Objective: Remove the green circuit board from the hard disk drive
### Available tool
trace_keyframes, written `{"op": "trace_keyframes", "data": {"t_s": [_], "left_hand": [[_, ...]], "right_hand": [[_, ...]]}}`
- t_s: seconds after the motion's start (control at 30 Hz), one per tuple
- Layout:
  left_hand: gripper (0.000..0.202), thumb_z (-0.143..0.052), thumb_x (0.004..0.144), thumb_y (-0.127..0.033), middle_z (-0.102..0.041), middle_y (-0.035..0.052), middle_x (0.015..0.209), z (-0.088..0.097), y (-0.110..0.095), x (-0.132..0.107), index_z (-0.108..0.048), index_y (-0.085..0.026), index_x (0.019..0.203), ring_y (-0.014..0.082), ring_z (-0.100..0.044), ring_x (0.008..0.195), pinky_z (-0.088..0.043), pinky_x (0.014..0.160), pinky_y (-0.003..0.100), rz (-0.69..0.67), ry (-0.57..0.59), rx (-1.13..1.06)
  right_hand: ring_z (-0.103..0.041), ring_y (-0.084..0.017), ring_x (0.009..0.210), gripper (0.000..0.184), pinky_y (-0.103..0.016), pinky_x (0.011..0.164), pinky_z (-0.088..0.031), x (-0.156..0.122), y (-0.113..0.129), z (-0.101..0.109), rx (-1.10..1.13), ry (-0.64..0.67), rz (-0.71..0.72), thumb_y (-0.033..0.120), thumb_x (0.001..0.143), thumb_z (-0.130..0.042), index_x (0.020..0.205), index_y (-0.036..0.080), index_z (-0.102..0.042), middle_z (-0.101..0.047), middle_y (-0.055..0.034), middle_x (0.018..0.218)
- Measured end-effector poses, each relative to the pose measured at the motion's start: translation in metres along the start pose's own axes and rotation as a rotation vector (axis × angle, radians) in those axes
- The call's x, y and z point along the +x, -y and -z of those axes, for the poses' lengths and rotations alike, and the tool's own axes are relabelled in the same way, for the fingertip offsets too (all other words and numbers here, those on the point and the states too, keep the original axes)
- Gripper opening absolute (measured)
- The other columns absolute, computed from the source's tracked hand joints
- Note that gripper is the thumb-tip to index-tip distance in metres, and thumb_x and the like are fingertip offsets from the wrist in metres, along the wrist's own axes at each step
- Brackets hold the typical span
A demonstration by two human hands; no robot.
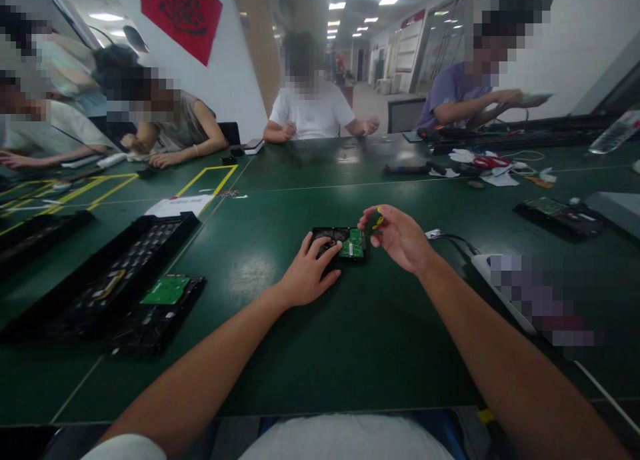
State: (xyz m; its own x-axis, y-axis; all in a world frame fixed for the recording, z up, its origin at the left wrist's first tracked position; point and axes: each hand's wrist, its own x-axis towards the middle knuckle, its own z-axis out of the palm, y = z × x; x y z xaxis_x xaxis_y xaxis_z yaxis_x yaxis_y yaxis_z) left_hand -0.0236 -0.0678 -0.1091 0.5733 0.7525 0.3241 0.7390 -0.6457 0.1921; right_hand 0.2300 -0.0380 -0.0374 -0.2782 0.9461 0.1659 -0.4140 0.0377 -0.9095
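A black hard drive point(340, 243) with a green circuit board on top lies on the green table point(320, 327) in front of me. My left hand point(310, 273) rests on its near left corner, fingers spread and pressing down. Just right of the drive, my right hand point(397, 237) hovers with fingers curled around a small yellow-handled tool point(379, 219), its yellow end showing between thumb and forefinger.
Black trays holding several drives and a green board point(165, 290) sit at my left. A white power strip with a cable point(480, 263) lies at my right. More drives point(555, 213), tools and papers lie farther back. Several people sit around the far edge.
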Motion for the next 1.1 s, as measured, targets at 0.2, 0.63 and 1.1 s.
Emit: {"op": "trace_keyframes", "data": {"t_s": [0.2, 0.63, 1.1], "left_hand": [[0.065, -0.056, 0.103, -0.047, -0.043, 0.0126, 0.157, 0.0010, -0.0009, -0.0004, -0.037, -0.029, 0.163, 0.0399, -0.028, 0.157, -0.018, 0.132, 0.067, 0.002, -0.010, -0.011], [0.065, -0.055, 0.103, -0.048, -0.045, 0.0122, 0.156, 0.0003, -0.0008, 0.0000, -0.037, -0.030, 0.162, 0.0399, -0.028, 0.158, -0.020, 0.131, 0.067, 0.003, -0.009, -0.014], [0.065, -0.055, 0.103, -0.047, -0.043, 0.0144, 0.157, 0.0012, -0.0016, 0.0001, -0.038, -0.026, 0.162, 0.0390, -0.030, 0.157, -0.016, 0.132, 0.065, -0.008, -0.001, 0.012]], "right_hand": [[-0.069, -0.024, 0.095, 0.033, -0.033, 0.069, -0.057, 0.0014, -0.0006, 0.0018, 0.029, 0.021, -0.015, 0.056, 0.092, -0.071, 0.102, 0.025, -0.078, -0.074, -0.0068, 0.097], [-0.065, -0.020, 0.090, 0.028, -0.028, 0.059, -0.047, -0.0017, -0.0006, -0.0063, -0.092, -0.012, 0.069, 0.047, 0.087, -0.080, 0.106, 0.026, -0.078, -0.072, -0.0047, 0.095], [-0.068, -0.022, 0.096, 0.025, -0.029, 0.063, -0.056, -0.0008, -0.0041, -0.0027, -0.049, 0.002, 0.073, 0.044, 0.087, -0.081, 0.095, 0.023, -0.070, -0.073, -0.0052, 0.098]]}}
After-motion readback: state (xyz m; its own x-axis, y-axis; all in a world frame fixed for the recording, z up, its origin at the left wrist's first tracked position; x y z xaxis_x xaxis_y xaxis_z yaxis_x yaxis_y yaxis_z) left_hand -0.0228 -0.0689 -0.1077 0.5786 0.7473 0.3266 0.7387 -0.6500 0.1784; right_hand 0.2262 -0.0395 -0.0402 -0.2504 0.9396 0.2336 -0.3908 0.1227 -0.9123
